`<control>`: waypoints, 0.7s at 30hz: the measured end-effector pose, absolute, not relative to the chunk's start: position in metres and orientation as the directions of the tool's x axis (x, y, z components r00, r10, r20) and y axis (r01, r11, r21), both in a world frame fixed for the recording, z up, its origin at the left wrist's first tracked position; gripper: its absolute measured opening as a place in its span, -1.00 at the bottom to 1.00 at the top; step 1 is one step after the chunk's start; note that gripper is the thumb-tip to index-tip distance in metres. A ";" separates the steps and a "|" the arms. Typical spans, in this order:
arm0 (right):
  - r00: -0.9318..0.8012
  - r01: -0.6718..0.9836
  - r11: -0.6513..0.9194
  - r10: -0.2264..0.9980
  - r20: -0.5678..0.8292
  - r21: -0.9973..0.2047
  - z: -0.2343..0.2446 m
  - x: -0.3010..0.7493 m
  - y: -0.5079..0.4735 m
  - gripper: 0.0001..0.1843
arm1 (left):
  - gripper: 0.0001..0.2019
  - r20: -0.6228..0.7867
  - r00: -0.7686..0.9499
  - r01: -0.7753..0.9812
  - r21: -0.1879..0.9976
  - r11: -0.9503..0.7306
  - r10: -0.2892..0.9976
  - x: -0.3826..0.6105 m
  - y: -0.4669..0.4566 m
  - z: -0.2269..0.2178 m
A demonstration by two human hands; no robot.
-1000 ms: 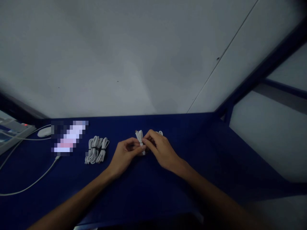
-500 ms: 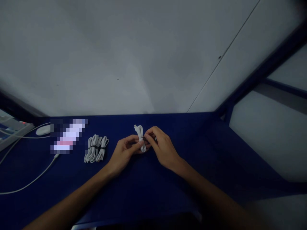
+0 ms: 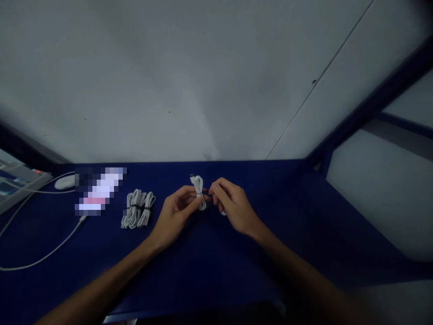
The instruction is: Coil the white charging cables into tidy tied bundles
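One tied white cable (image 3: 199,183) in left hand (image 3: 173,216), right hand (image 3: 235,207) near.

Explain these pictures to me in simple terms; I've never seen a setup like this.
There is no machine here: one person works with two bare hands, and a camera worn on the head looks forward and down at them. Every picture comes from that camera.

The left hand holds a small looped white cable with a dark band around its middle. The right hand is close beside it, fingers bent; whether it pinches anything is hard to tell.

On the blue table, to the left, lie more white cables bundled with black ties. Farther left is a bright patch, pixelated, so I can't make it out.
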State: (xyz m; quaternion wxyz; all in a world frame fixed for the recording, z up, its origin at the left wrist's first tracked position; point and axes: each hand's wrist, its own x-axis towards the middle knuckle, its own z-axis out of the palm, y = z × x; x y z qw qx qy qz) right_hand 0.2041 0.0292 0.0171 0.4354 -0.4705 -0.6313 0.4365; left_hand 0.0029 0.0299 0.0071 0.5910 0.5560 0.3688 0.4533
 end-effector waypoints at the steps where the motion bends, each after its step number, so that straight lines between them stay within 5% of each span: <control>1: -0.202 0.168 0.125 0.975 0.090 -0.978 0.017 0.205 0.030 -0.60 | -0.70 0.095 0.308 -0.110 0.992 -0.064 0.947 0.003 0.029 0.007; 9: -0.465 -0.173 -0.240 0.875 -0.135 -0.955 0.020 0.203 0.030 -0.62 | -0.80 0.216 0.282 -0.067 0.976 -0.205 0.935 0.003 0.027 0.011; 21: -0.460 -0.201 -0.211 0.882 -0.098 -0.957 0.023 0.205 0.029 -0.70 | -0.70 0.150 0.268 -0.114 0.986 -0.123 0.952 -0.001 0.031 0.012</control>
